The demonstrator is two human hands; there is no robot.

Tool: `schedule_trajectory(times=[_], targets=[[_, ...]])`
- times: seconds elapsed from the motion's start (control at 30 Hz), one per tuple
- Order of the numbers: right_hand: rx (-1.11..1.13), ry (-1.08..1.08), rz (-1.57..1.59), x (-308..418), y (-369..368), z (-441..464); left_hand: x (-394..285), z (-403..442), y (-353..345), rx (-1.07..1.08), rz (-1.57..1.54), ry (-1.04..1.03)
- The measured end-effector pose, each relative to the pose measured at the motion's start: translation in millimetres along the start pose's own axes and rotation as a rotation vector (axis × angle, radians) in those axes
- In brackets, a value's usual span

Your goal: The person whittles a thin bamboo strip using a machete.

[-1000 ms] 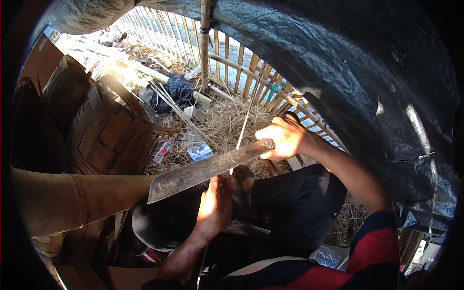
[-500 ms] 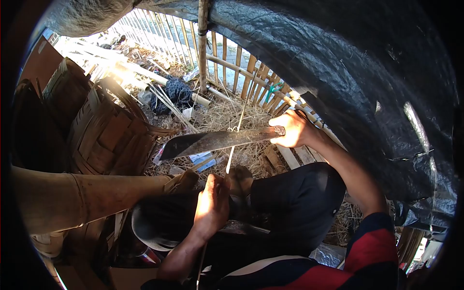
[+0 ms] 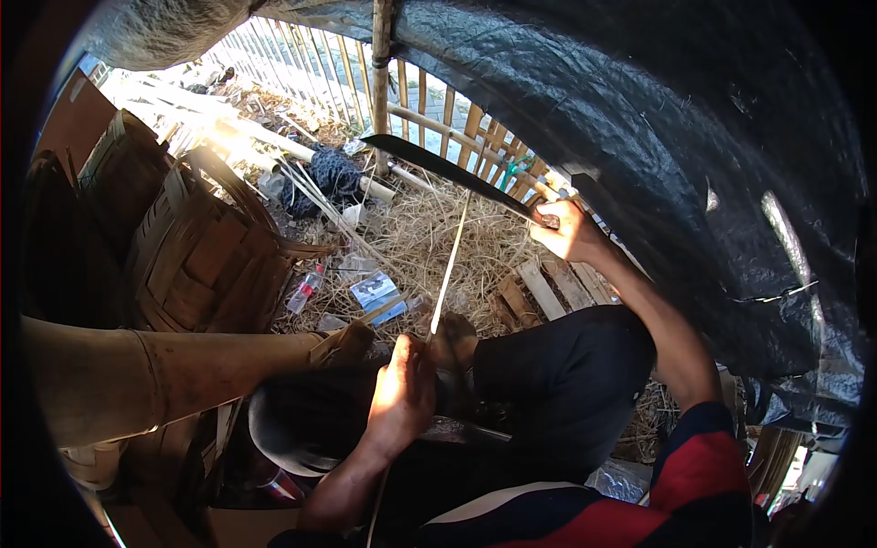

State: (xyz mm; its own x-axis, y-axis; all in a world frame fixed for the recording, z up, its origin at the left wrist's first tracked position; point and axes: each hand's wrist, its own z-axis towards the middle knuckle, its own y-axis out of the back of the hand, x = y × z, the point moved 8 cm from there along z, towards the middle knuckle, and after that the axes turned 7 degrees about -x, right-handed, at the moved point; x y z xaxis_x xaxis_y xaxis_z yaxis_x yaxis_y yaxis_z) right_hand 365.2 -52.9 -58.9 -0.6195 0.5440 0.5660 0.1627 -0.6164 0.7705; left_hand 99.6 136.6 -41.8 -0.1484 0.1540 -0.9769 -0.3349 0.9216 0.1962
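In my right hand (image 3: 568,232) is the handle of a machete (image 3: 457,175), its long dark blade reaching up and to the left in front of the fence. My left hand (image 3: 402,393) is closed around a thin pale bamboo strip (image 3: 449,272) above my lap. The strip rises from the fist toward the blade, and its lower part trails down past my left forearm. Where the strip's upper end meets or passes behind the blade, I cannot tell whether they touch. Curled pale shavings (image 3: 429,228) cover the ground beyond my foot.
A thick bamboo pole (image 3: 100,374) juts in from the left beside my knee. Woven baskets (image 3: 215,256) stand behind it. A slatted bamboo fence (image 3: 438,119) and black tarp (image 3: 694,183) border the right. A plastic bottle (image 3: 305,290) and a printed packet (image 3: 376,294) lie on the ground.
The machete has moved up and away along the strip, its tip swinging upward. My right hand has shifted slightly right. My left hand stays almost in place with the strip.
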Motion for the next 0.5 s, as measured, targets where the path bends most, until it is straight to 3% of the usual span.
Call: schedule_trajectory(times=[0.1, 0.17, 0.23, 0.27, 0.3, 0.4, 0.5], targets=[[0.082, 0.051, 0.062, 23.7, 2.2, -5.0, -3.4, 0.9, 0.2, -0.069, -0.06, -0.141], [0.431, -0.08, -0.069, 51.6, -8.2, -0.6, -4.0, 3.0, -4.1, 0.034, 0.033, -0.068], [0.116, 0.333, 0.044, 88.0, -2.8, -6.1, 9.8, 2.8, -9.7, 0.0, -0.034, -0.089], [0.323, 0.188, -0.018, 83.3, -20.5, -5.1, 12.7, 2.6, -9.1, -0.038, -0.103, -0.112], [0.515, 0.179, -0.106, 99.3, -29.4, -3.0, 9.8, 3.0, -8.7, -0.038, -0.099, -0.112], [0.654, 0.242, -0.206, 135.3, -40.6, 1.0, 0.9, 3.1, -7.1, -0.028, -0.016, -0.18], [0.591, 0.226, -0.259, 135.5, -38.9, 5.3, 12.7, 1.5, -4.1, -0.05, 0.016, -0.091]])
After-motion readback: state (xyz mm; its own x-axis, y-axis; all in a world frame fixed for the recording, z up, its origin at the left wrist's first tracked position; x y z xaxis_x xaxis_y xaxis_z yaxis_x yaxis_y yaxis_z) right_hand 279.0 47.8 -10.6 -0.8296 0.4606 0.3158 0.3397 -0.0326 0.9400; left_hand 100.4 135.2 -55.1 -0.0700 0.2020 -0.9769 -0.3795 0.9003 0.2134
